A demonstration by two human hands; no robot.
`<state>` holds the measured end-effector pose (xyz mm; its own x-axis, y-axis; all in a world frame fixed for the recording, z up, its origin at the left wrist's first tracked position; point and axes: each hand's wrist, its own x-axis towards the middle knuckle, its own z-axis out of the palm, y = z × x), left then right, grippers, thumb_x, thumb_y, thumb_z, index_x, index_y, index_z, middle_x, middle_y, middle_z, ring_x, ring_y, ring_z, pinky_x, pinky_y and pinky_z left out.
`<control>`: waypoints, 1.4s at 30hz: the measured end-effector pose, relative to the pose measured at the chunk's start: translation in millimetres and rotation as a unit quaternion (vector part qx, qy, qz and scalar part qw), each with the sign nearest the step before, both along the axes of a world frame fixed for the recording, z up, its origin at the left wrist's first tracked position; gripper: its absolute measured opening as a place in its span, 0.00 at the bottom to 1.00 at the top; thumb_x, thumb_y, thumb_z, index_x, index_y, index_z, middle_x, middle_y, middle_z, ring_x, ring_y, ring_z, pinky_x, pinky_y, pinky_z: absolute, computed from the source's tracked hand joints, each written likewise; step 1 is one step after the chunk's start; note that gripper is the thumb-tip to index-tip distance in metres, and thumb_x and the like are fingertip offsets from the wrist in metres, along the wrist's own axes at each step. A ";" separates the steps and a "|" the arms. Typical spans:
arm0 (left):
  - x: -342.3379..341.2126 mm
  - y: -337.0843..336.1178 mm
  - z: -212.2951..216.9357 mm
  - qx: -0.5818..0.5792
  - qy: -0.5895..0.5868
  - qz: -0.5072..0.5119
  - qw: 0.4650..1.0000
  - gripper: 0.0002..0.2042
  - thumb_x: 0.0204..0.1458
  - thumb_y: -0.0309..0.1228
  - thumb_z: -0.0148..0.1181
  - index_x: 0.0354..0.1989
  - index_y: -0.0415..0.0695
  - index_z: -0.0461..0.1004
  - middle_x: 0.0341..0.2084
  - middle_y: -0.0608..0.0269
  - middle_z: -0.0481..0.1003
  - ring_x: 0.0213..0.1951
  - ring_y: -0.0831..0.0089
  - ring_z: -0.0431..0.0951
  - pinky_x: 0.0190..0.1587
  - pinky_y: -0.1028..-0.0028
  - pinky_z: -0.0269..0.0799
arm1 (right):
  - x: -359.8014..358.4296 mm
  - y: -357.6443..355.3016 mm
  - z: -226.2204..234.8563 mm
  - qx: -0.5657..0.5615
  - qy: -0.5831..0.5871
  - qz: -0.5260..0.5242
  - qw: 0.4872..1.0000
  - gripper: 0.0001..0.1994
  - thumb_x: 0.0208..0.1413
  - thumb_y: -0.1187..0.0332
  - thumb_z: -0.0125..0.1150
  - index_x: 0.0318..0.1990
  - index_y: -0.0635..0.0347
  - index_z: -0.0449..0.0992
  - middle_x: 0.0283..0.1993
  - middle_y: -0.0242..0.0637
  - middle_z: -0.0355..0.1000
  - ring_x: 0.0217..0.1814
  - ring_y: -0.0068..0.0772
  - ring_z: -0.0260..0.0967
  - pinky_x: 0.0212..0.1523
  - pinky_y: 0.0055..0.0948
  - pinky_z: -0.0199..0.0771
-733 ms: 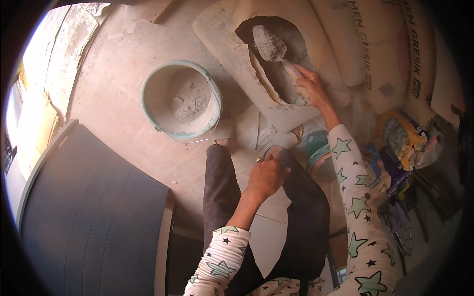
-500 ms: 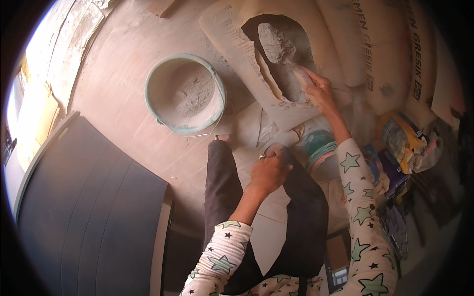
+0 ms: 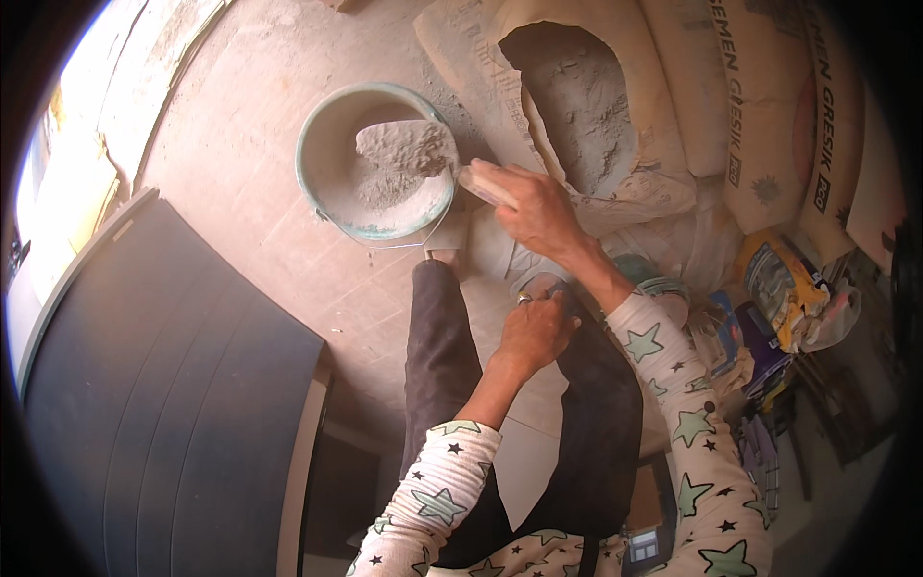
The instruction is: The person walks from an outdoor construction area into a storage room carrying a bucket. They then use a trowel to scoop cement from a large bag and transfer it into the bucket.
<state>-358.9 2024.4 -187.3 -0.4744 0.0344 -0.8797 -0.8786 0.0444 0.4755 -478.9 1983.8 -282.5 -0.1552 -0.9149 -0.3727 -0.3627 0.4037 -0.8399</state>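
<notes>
In my right hand (image 3: 543, 213) is the wooden handle of a trowel (image 3: 492, 185). Its blade reaches over the rim into a pale green bucket (image 3: 304, 183), carrying a heap of grey cement powder (image 3: 404, 146). More powder lies inside the bucket, below the blade. To the right, a torn-open paper cement bag (image 3: 659, 159) shows loose grey powder (image 3: 582, 111) through its large hole. My left hand (image 3: 538, 332), with a ring on one finger, is closed against my right trouser leg (image 3: 601, 404) near the knee; whatever its curled fingers grip is hidden.
More brown cement bags (image 3: 769, 125) line the right side. Behind my right forearm stands a green tub (image 3: 635, 269), partly hidden. Crumpled yellow packaging (image 3: 784, 288) lies farther right. A large dark panel (image 3: 163, 404) fills the left. The bucket's wire handle (image 3: 394, 246) hangs at its near side.
My right hand has carried the trowel, loaded with cement powder, leftward from the torn bag to over the bucket. My left hand has stayed at my leg.
</notes>
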 end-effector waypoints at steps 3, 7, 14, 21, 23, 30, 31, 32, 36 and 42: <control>-5.5 13.8 -0.1 -0.019 0.025 0.015 0.999 0.19 0.57 0.40 0.59 0.50 0.39 0.72 0.40 0.45 0.76 0.43 0.45 0.77 0.48 0.53 0.72 | 15.2 -10.9 7.7 0.023 0.113 0.111 0.987 0.28 0.47 0.77 0.59 0.60 0.58 0.70 0.37 0.43 0.73 0.39 0.46 0.76 0.39 0.41 0.79; 0.3 34.5 -8.2 -0.033 0.047 -0.007 0.998 0.15 0.53 0.37 0.60 0.44 0.39 0.75 0.37 0.45 0.78 0.42 0.46 0.78 0.47 0.52 0.73 | 42.5 -13.4 -6.6 -0.049 0.230 0.170 0.957 0.25 0.51 0.78 0.57 0.60 0.51 0.69 0.36 0.34 0.70 0.39 0.37 0.74 0.34 0.35 0.75; -13.9 37.1 -4.9 0.007 0.010 -0.019 1.000 0.15 0.53 0.37 0.61 0.43 0.38 0.75 0.38 0.43 0.78 0.43 0.45 0.78 0.47 0.53 0.74 | 42.3 9.1 -18.8 -0.032 0.201 0.120 0.972 0.26 0.51 0.78 0.57 0.60 0.49 0.71 0.37 0.33 0.70 0.39 0.36 0.73 0.35 0.36 0.75; -2.1 37.8 -5.2 -0.001 -0.016 0.001 1.000 0.20 0.58 0.41 0.59 0.53 0.41 0.71 0.44 0.45 0.76 0.47 0.46 0.77 0.50 0.53 0.72 | -12.2 76.7 1.6 0.013 0.002 -0.086 0.996 0.29 0.45 0.80 0.54 0.59 0.55 0.74 0.51 0.44 0.76 0.49 0.50 0.76 0.50 0.39 0.77; -1.5 36.9 -11.4 0.005 -0.008 0.005 1.000 0.21 0.58 0.41 0.59 0.53 0.41 0.71 0.43 0.46 0.76 0.47 0.46 0.77 0.50 0.54 0.72 | -38.2 99.5 3.2 0.062 0.012 -0.119 0.991 0.29 0.45 0.79 0.54 0.60 0.54 0.73 0.53 0.48 0.76 0.50 0.53 0.76 0.51 0.41 0.76; 7.4 37.0 -20.1 -0.010 0.020 0.018 1.000 0.21 0.58 0.41 0.60 0.54 0.41 0.70 0.41 0.47 0.77 0.45 0.47 0.77 0.50 0.54 0.72 | -90.1 177.3 -41.0 0.200 0.188 -0.145 0.951 0.30 0.47 0.76 0.54 0.63 0.51 0.70 0.54 0.52 0.74 0.52 0.57 0.74 0.51 0.45 0.74; 5.3 40.4 -18.6 -0.009 0.022 0.015 1.000 0.21 0.57 0.41 0.60 0.54 0.41 0.70 0.41 0.47 0.77 0.45 0.47 0.77 0.50 0.54 0.72 | -96.8 188.5 -47.6 0.203 0.226 -0.136 0.943 0.30 0.48 0.76 0.54 0.64 0.50 0.70 0.54 0.52 0.74 0.51 0.57 0.74 0.51 0.45 0.74; 6.3 42.7 -18.0 -0.010 0.019 0.011 1.000 0.21 0.57 0.41 0.60 0.54 0.41 0.70 0.41 0.47 0.77 0.45 0.47 0.77 0.50 0.54 0.72 | -97.7 190.1 -49.8 0.211 0.253 -0.120 0.936 0.30 0.49 0.75 0.54 0.64 0.50 0.69 0.54 0.52 0.73 0.51 0.58 0.74 0.50 0.46 0.74; 5.9 46.6 -13.9 -0.012 0.007 -0.003 1.000 0.21 0.57 0.41 0.60 0.54 0.41 0.70 0.40 0.48 0.77 0.45 0.47 0.77 0.50 0.54 0.72 | -96.2 183.2 -51.5 0.286 0.338 -0.038 0.896 0.27 0.53 0.74 0.56 0.64 0.50 0.69 0.52 0.50 0.71 0.47 0.57 0.75 0.46 0.49 0.76; 1.2 49.6 -14.7 -0.018 0.023 -0.001 1.000 0.21 0.57 0.41 0.60 0.54 0.41 0.70 0.40 0.48 0.77 0.45 0.47 0.77 0.50 0.55 0.72 | -105.9 170.0 -61.2 0.260 0.428 0.088 0.861 0.20 0.54 0.74 0.57 0.56 0.52 0.76 0.39 0.49 0.75 0.41 0.52 0.77 0.39 0.44 0.78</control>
<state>-357.7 2074.0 -202.1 -0.5135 0.0033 -0.8581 -0.8562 0.0643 0.5126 -584.8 2153.9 -343.8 -0.4527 -0.6963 -0.5570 -0.8528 0.5206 0.0424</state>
